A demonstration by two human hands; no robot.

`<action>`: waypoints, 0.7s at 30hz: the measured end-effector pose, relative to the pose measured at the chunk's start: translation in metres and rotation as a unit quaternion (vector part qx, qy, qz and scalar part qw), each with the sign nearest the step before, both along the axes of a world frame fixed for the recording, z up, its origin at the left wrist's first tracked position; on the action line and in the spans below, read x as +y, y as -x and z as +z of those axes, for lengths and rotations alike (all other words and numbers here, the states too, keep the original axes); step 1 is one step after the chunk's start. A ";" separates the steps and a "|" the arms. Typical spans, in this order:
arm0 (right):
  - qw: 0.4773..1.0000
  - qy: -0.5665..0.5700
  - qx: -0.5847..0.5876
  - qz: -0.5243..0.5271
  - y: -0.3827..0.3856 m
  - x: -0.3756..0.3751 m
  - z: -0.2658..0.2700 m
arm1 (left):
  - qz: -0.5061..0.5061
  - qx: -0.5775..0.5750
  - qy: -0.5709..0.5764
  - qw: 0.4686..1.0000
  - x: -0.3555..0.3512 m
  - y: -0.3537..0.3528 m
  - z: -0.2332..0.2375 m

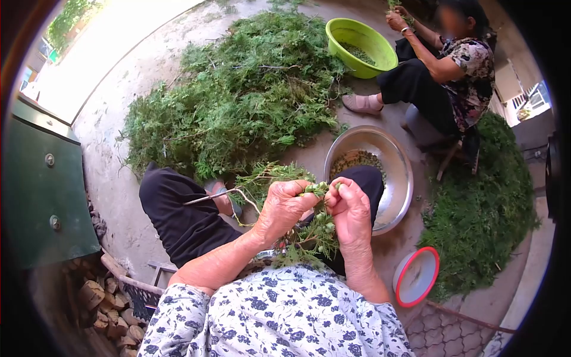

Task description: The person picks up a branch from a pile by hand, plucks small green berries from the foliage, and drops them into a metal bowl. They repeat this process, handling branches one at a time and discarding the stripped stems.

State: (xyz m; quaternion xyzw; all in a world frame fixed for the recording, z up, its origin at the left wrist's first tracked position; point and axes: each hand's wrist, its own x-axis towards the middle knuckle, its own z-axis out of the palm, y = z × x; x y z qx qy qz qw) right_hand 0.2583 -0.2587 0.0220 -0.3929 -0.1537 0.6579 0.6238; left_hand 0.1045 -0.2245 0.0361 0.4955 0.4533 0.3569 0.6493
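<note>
My left hand (281, 209) is closed around a green conifer branch (309, 238) that looks like arborvitae. Its leafy sprays hang below and to the left of the hand, and a bare, crooked stem sticks out over my left knee. Small round green cones (324, 228) cluster on the twigs between my hands. Thumb and finger of my right hand (352, 212) pinch a small green cone at the tip of the sprig. Just beyond that hand stands a wide metal basin (399, 178), with many small cones (357, 160) in its bottom, partly hidden by my knee.
A large heap of cut branches (238, 89) lies ahead, another pile (482, 214) at right. A lime-green basin (372, 68) holds picked cones beside a seated person (440, 71) handling a sprig. A red-rimmed bowl (435, 279) stands right. Firewood (110, 309) lies lower left.
</note>
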 end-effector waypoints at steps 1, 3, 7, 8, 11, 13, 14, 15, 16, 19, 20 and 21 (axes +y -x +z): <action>0.999 -0.032 0.001 0.006 -0.007 0.002 -0.006 | -0.014 0.017 -0.013 1.000 0.000 0.000 0.002; 0.998 -0.065 0.009 -0.001 -0.013 0.003 -0.003 | -0.043 0.031 -0.029 0.998 0.001 -0.003 -0.004; 0.996 -0.084 0.032 0.018 -0.026 -0.002 0.007 | -0.070 0.106 -0.096 0.987 0.004 -0.020 -0.010; 0.996 -0.088 -0.001 0.027 -0.031 -0.006 0.005 | -0.078 0.103 -0.097 0.987 0.006 -0.023 -0.011; 0.995 -0.060 -0.076 -0.008 -0.030 -0.016 0.011 | -0.102 0.147 -0.211 0.961 0.012 -0.035 -0.011; 0.992 -0.018 -0.127 -0.001 -0.031 -0.021 0.009 | -0.113 0.148 -0.231 0.955 0.011 -0.045 -0.013; 0.992 -0.014 -0.125 -0.004 -0.032 -0.024 0.007 | -0.118 0.150 -0.251 0.949 0.010 -0.048 -0.014; 0.994 0.019 -0.104 -0.041 -0.033 -0.026 0.005 | -0.139 0.154 -0.241 0.948 0.010 -0.049 -0.013; 0.992 0.052 -0.084 -0.078 -0.033 -0.028 0.002 | -0.142 0.156 -0.237 0.948 0.010 -0.050 -0.012; 0.991 0.030 -0.061 -0.114 -0.035 -0.032 -0.009 | -0.182 0.158 -0.194 0.951 0.012 -0.051 -0.007; 0.989 0.012 -0.061 -0.134 -0.034 -0.032 -0.012 | -0.183 0.160 -0.190 0.951 0.012 -0.047 -0.006; 0.989 0.016 -0.058 -0.134 -0.032 -0.034 -0.014 | -0.183 0.146 -0.169 0.957 0.012 -0.043 -0.005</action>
